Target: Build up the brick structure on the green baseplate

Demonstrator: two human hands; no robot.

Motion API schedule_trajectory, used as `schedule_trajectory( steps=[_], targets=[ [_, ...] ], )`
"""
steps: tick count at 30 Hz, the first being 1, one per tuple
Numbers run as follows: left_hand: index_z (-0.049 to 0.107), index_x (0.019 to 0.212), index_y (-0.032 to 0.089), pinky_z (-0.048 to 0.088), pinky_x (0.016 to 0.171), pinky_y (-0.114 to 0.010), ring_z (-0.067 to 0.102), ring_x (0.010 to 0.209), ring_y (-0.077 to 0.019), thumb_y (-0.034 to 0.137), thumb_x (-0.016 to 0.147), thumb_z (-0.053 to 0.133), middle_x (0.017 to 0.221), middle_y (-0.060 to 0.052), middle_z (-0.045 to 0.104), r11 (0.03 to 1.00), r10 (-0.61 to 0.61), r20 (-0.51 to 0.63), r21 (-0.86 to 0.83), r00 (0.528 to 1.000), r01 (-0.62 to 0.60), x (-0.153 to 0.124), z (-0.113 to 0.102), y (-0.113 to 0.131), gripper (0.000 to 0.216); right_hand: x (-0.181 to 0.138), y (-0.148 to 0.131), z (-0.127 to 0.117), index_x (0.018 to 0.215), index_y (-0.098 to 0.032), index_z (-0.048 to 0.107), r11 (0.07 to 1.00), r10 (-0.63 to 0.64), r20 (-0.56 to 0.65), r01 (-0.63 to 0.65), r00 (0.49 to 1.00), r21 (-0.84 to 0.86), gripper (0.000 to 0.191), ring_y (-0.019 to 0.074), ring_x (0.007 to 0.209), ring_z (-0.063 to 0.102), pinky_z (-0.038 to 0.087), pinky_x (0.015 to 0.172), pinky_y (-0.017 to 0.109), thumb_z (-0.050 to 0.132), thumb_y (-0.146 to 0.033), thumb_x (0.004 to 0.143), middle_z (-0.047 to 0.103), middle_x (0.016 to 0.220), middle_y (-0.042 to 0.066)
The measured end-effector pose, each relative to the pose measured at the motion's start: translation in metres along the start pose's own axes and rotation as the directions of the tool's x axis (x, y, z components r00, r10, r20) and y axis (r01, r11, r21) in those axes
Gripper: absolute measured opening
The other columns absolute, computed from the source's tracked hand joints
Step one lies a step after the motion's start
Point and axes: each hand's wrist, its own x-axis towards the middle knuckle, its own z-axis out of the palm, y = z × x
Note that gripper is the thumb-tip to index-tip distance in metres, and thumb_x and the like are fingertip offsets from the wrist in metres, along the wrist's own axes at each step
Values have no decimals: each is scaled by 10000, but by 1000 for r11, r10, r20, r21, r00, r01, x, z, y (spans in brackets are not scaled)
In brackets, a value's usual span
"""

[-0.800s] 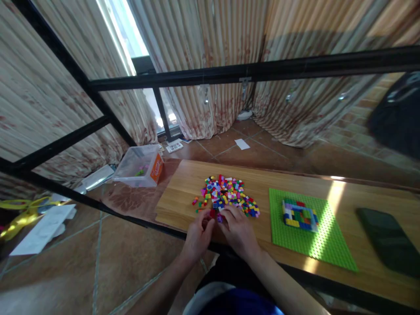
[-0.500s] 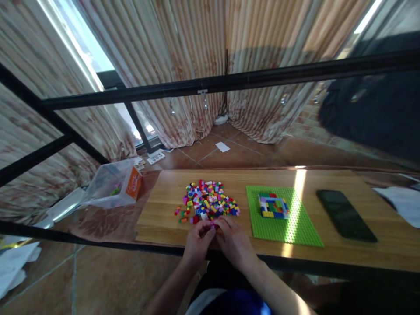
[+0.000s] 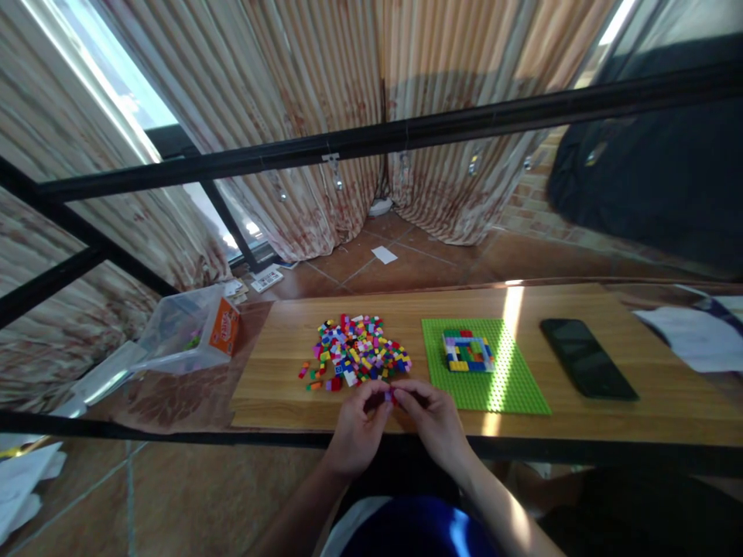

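A heap of small coloured bricks (image 3: 355,360) lies on the wooden board (image 3: 279,363). My left hand (image 3: 357,433) and my right hand (image 3: 435,422) meet just in front of the heap, fingertips pinched together on a tiny red and purple brick piece (image 3: 392,397). To the right sits a green baseplate (image 3: 511,387) carrying a small square brick frame (image 3: 467,350) of mixed colours.
A dark phone (image 3: 586,358) lies right of the baseplate, white paper (image 3: 690,336) beyond it. A clear plastic box with an orange label (image 3: 191,329) rests left of the board. A black metal bar (image 3: 406,131) crosses above; curtains hang behind.
The view has swung right and pulled back. My hands have lifted slightly off the heap's edge and come together on the small brick piece.
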Motion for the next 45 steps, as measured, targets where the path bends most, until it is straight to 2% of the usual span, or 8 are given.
schedule_trajectory(
  steps=[11, 18, 23, 26, 29, 34, 41, 45],
  targets=[
    [597, 1022, 169, 468, 849, -309, 607, 918, -187, 259, 876, 530, 1000, -66, 659, 997, -70, 158, 40, 985, 65, 2, 10, -2, 184, -13, 6, -17, 810, -183, 767, 968, 168, -43, -156, 985, 196, 281, 126, 628, 546, 428, 601, 245, 728, -457, 759, 678, 673, 17],
    [632, 945, 155, 457, 780, -292, 583, 817, -165, 283, 820, 615, 888, -46, 645, 972, -148, 139, -162, 979, 170, 14, 22, -5, 180, -10, 15, -21, 814, -179, 766, 906, 281, -124, -220, 952, 360, 325, 119, 591, 550, 443, 558, 243, 799, -472, 677, 666, 644, 13],
    [621, 981, 157, 476, 755, -281, 601, 767, -138, 335, 739, 707, 865, -26, 636, 766, -339, 105, -546, 935, 339, 17, 29, -8, 313, -9, 15, -21, 836, -190, 765, 822, 342, -140, -224, 929, 524, 318, 108, 625, 577, 478, 606, 238, 831, -436, 646, 693, 713, 13],
    [602, 1041, 166, 456, 641, -241, 591, 722, -126, 393, 723, 714, 835, -20, 627, 649, -404, 161, -643, 900, 406, 17, 30, -9, 407, -10, 14, -20, 856, -193, 761, 803, 361, -127, -239, 924, 546, 331, 110, 637, 592, 488, 625, 243, 840, -427, 635, 704, 733, 13],
    [606, 945, 156, 338, 501, -194, 517, 614, -91, 460, 748, 687, 770, -12, 609, 734, -393, 179, -530, 902, 425, 17, 31, -6, 372, -10, 15, -18, 848, -190, 757, 826, 352, -132, -241, 926, 510, 325, 113, 636, 593, 486, 630, 246, 834, -428, 640, 704, 728, 12],
    [603, 819, 150, 313, 512, -203, 457, 560, -70, 370, 746, 693, 675, 20, 564, 918, -320, 55, -227, 946, 324, 17, 33, -3, 249, -11, 17, -13, 816, -182, 753, 905, 297, -174, -219, 939, 364, 315, 127, 624, 572, 456, 595, 248, 804, -453, 664, 699, 713, 19],
    [596, 794, 140, 208, 475, -185, 366, 502, -36, 382, 660, 761, 609, 50, 491, 742, -432, 179, -487, 884, 461, 15, 27, -6, 322, -12, 24, -15, 816, -177, 741, 949, 252, -138, -217, 958, 231, 329, 167, 654, 601, 469, 617, 280, 714, -494, 735, 721, 748, 48],
    [614, 806, 131, 259, 497, -177, 424, 529, -32, 378, 605, 819, 678, 21, 556, 690, -454, 108, -585, 884, 426, 18, 22, -14, 379, 0, 30, -17, 842, -193, 744, 984, 118, -208, -142, 971, -106, 250, 206, 739, 647, 491, 696, 317, 639, -416, 799, 740, 821, 66]
  ],
)
